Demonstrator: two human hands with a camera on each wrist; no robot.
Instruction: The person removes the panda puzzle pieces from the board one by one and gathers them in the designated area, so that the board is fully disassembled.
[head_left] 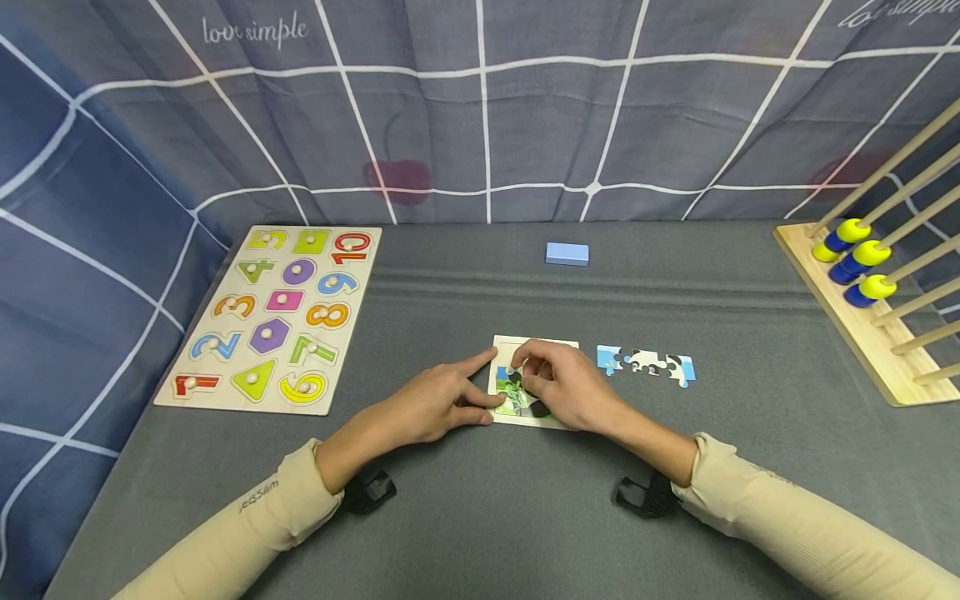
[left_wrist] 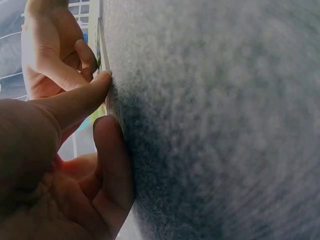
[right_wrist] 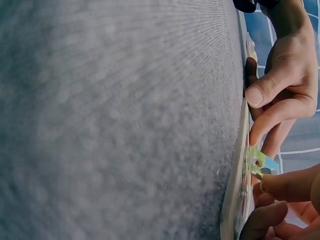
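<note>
A small jigsaw board (head_left: 551,423) with a pale frame lies on the table, partly filled with green, blue and black-and-white picture parts. Over it my right hand (head_left: 573,387) pinches a puzzle piece (right_wrist: 270,164) between thumb and fingers; green and blue show on the tilted piece in the right wrist view. My left hand (head_left: 431,400) rests at the board's left side, fingers extended, touching its edge and lower left part. Right of the board lie several loose puzzle pieces (head_left: 645,362), blue, white and black. My right hand hides much of the board's middle.
At the left lies a wooden number-and-shape peg board (head_left: 251,325). A blue block (head_left: 567,254) sits toward the back. On the right stands a wooden rack (head_left: 903,367) with rods and yellow and blue beads. A grid-patterned curtain (head_left: 525,125) hangs behind the grey table.
</note>
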